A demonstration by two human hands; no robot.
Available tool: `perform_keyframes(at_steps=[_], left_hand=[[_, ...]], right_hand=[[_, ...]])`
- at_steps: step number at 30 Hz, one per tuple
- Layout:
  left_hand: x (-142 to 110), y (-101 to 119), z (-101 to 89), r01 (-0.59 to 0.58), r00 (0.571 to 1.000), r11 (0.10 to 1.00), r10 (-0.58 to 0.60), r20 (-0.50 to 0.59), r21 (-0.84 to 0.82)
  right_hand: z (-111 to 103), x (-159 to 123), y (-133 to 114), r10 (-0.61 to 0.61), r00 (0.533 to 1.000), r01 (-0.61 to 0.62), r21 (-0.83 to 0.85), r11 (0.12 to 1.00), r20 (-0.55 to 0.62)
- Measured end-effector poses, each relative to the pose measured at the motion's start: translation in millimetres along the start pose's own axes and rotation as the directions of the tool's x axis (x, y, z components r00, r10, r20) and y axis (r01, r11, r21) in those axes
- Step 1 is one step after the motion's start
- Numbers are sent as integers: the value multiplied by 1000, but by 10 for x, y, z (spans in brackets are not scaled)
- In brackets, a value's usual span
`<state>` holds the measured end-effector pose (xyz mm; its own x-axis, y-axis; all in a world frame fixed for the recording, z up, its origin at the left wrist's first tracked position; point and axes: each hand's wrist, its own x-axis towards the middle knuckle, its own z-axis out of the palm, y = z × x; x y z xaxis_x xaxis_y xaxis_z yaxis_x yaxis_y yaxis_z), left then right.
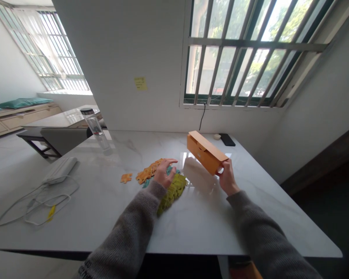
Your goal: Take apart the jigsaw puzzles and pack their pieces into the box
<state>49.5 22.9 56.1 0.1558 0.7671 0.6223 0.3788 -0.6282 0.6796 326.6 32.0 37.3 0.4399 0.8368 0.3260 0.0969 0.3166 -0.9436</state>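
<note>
My right hand (228, 179) grips the near right end of an orange cardboard box (205, 153), which is tilted above the table. My left hand (164, 173) hovers over the puzzle pieces with thumb and fingers apart, holding nothing. Beneath and around it lie overlapping rows of orange puzzle pieces (147, 173), teal puzzle pieces (146, 183) partly covered by the hand, and yellow-green puzzle pieces (172, 192). A single orange puzzle piece (126, 178) lies apart to the left.
On the white marble-patterned table (197, 228) stand a clear bottle (92, 122) at the back left and a white power strip (60, 170) with a looped cable. At the back right are a black phone (227, 140) and a small white round object (217, 136).
</note>
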Motion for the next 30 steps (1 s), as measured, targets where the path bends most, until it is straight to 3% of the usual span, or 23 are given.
perform_keyframes(at_steps=[2,5,9,12,14,19,25,30], left_hand=[[-7,-74,9,87,993,987,-97,-66,-138],[24,-240,68,204,954,881,-276,-114,-426],[58,-396,130,206,943,690,-328,-47,-694],[42,-390,140,196,939,595,-342,-25,-779],[30,-355,132,210,921,554,-388,-27,-805],[26,-281,72,233,896,540,-443,-38,-809],[-3,-143,-11,287,921,659,-390,11,-695],[-15,-69,-36,295,928,669,-371,38,-682]], right_hand=[[81,-90,-166,198,970,-234,318,919,142],[280,-308,-428,250,909,-399,519,756,335],[504,-582,-669,262,792,-570,515,641,551],[547,-690,-727,257,717,-630,445,636,648],[518,-700,-708,233,712,-599,401,694,662],[372,-577,-582,63,791,-321,326,889,609],[359,-559,-603,-20,820,-133,225,965,571],[358,-597,-618,-42,823,-29,116,993,566]])
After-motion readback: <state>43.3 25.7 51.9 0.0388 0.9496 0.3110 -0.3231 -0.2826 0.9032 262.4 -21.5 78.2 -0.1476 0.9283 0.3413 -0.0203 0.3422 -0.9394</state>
